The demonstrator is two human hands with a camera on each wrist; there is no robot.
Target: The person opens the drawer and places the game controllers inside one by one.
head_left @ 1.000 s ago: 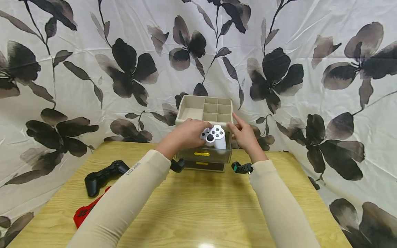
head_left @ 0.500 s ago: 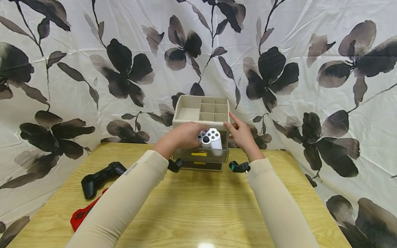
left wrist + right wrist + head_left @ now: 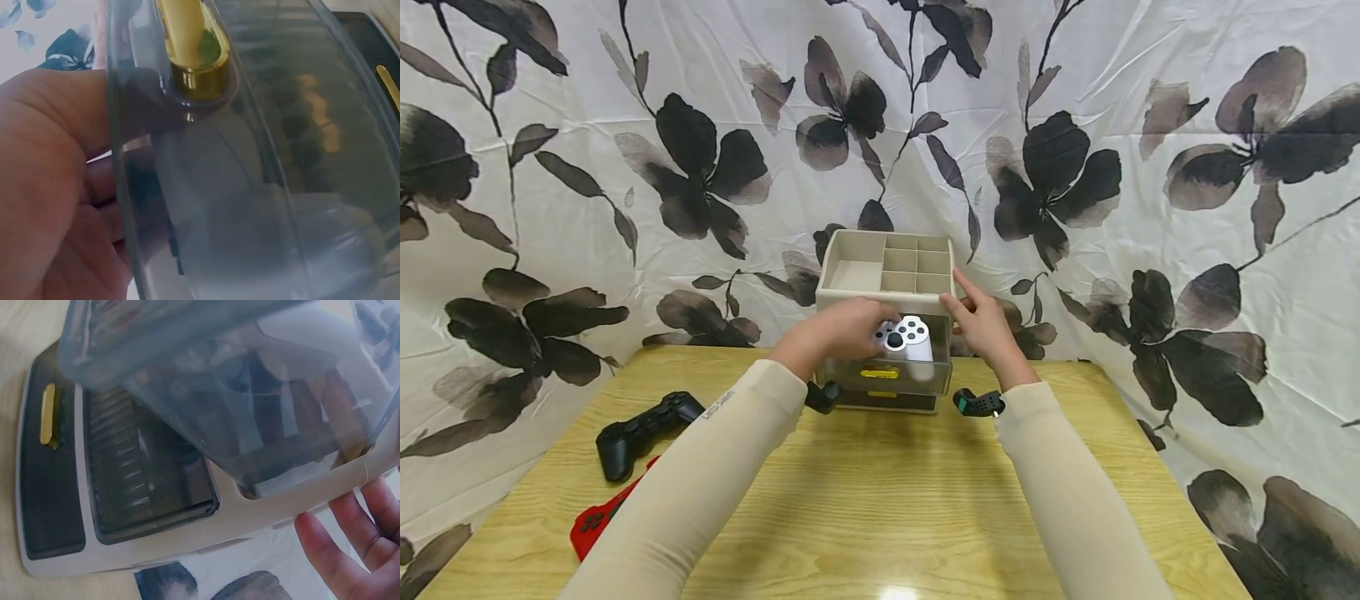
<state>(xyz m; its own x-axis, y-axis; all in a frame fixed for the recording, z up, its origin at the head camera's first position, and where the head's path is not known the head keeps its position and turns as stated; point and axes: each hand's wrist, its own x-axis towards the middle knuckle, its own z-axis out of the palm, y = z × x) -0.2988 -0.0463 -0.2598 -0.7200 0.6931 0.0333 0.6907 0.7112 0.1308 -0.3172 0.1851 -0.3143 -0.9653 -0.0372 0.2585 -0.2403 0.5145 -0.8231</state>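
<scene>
My left hand [image 3: 842, 329] grips a white game controller [image 3: 913, 330] by its left side, low inside the pulled-out top drawer [image 3: 925, 379]. This drawer is smoky clear with a gold handle [image 3: 879, 374]; it belongs to a cream desktop organizer [image 3: 887, 296]. In the left wrist view the controller [image 3: 231, 244] shows blurred through the drawer front, the left fingers partly hidden behind it. Against the organizer's right side rests my right hand [image 3: 987, 329], thumb at the front corner. The right wrist view shows its fairly straight fingers [image 3: 319, 534] touching the cream side wall.
A black game controller [image 3: 643, 433] and a red one [image 3: 598, 521] lie at the left of the wooden table [image 3: 895, 500]; the left sleeve partly covers the red one. Open compartments [image 3: 917, 262] top the organizer. Floral cloth [image 3: 880, 150] hangs behind.
The white controller has sunk lower into the top drawer with my left hand. My right hand keeps its place on the organizer's side. The head view has shifted slightly.
</scene>
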